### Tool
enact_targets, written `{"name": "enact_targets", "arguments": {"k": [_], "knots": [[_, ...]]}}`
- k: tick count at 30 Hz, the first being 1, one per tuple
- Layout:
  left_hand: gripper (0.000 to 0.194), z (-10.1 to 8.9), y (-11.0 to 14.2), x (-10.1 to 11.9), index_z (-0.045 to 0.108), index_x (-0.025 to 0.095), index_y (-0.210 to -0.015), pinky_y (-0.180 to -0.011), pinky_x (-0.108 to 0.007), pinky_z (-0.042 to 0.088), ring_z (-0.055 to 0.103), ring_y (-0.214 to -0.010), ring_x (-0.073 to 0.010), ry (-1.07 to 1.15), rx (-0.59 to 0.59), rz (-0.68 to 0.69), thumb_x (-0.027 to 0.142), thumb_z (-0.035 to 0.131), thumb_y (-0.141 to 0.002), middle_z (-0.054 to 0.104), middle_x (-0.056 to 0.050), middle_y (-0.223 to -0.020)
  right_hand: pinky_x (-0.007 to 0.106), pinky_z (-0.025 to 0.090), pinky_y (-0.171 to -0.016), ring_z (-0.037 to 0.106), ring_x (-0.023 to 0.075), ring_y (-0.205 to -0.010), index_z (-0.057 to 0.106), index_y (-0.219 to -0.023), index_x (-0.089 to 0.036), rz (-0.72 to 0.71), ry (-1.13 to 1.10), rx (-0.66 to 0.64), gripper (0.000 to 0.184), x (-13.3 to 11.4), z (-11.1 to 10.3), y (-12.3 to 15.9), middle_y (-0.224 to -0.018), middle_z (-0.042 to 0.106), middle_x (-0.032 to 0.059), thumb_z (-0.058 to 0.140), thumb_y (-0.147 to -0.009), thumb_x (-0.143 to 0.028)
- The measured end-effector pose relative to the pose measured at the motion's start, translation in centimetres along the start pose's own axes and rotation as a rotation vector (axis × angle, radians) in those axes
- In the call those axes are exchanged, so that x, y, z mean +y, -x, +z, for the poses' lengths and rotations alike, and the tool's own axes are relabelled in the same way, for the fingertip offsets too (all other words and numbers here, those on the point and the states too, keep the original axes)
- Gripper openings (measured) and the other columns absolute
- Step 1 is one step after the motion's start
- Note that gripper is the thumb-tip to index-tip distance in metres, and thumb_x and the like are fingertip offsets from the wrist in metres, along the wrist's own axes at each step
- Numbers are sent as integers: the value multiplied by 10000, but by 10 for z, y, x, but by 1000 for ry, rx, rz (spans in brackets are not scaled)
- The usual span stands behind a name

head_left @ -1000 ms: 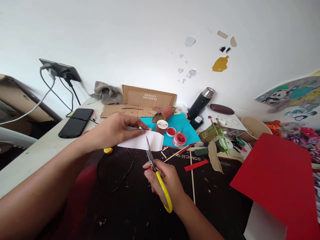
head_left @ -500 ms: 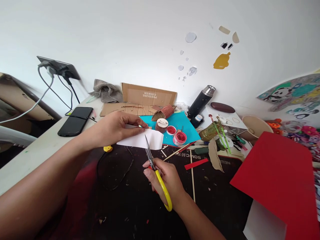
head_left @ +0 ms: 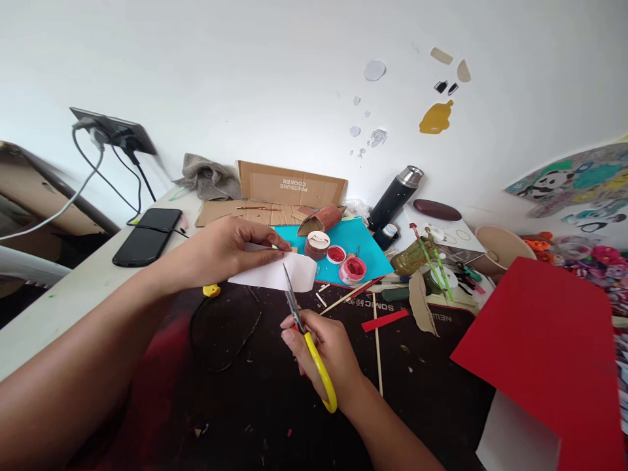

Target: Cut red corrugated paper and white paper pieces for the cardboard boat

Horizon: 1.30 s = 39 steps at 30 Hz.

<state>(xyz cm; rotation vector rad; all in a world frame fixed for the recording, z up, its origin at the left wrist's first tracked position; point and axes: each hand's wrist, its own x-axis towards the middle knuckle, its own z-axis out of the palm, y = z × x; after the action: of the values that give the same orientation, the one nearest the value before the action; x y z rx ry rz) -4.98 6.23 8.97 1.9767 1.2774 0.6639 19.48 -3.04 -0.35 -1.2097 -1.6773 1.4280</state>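
My left hand [head_left: 235,252] pinches the upper edge of a white piece of paper [head_left: 265,273] between thumb and fingers. In my right hand [head_left: 326,347] is a pair of scissors [head_left: 321,373] with yellow and red handles. Their blades point up and away from me and overlap the paper's lower part in view; whether they touch it I cannot tell. Just behind the paper, a brown jar with a white lid [head_left: 317,243] and an open pot of red paint [head_left: 352,269] rest on a blue sheet [head_left: 375,252].
A dark mat [head_left: 294,432] covers the desk. At left lies a phone [head_left: 147,237] with a cable across it. Large red paper [head_left: 540,347] rises at right. Sticks, brushes and a red strip [head_left: 385,320] lie right of centre; a black flask [head_left: 396,196] leans at the wall.
The paper's right end has drawn slightly left and looks more curved. Both hands stay nearly in place, still holding the paper and the scissors.
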Motion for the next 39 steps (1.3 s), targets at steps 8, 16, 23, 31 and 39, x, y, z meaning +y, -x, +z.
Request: {"name": "enact_targets", "arguments": {"k": [8, 16, 23, 31, 39], "knots": [[402, 0, -1, -2, 884, 258, -1045, -747, -302, 571, 770, -907, -234, -12, -5, 6, 601, 685, -979, 873, -47, -1041, 223, 428, -500, 548, 128, -500, 739, -995, -210, -3, 13, 12, 346, 0, 0, 1, -587, 543, -44, 690, -1010, -552], [404, 0, -1, -4, 870, 234, -1053, -699, -310, 557, 746, -856, -218, 1, -18, 20, 588, 689, -985, 861, -70, -1054, 216, 394, -470, 510, 115, -467, 725, -973, -214, -2, -8, 11, 381, 0, -1, 0, -570, 526, -57, 718, -999, -594], [392, 0, -2, -4, 873, 246, -1055, -690, -285, 562, 751, -848, -210, 21, -29, 29, 596, 714, -980, 865, -46, -1013, 218, 405, -484, 513, 115, -479, 723, -961, -211, -7, 6, 20, 372, 0, -2, 0, -588, 532, -52, 722, -1000, -581], [361, 0, -2, -5, 879, 262, -1076, -737, -273, 578, 759, -885, -212, 29, -23, 49, 570, 710, -995, 868, -37, -1030, 227, 411, -493, 525, 127, -506, 734, -931, -217, 9, 34, 36, 420, -3, -1, 0, -602, 546, -38, 703, -1004, -629], [344, 1, -4, -6, 884, 279, -1080, -754, -279, 586, 758, -882, -223, 41, -23, 57, 567, 718, -987, 864, -30, -1002, 220, 430, -497, 555, 127, -521, 745, -934, -211, -10, 36, 48, 405, -1, -1, 0, -635, 597, -22, 693, -1012, -605]]}}
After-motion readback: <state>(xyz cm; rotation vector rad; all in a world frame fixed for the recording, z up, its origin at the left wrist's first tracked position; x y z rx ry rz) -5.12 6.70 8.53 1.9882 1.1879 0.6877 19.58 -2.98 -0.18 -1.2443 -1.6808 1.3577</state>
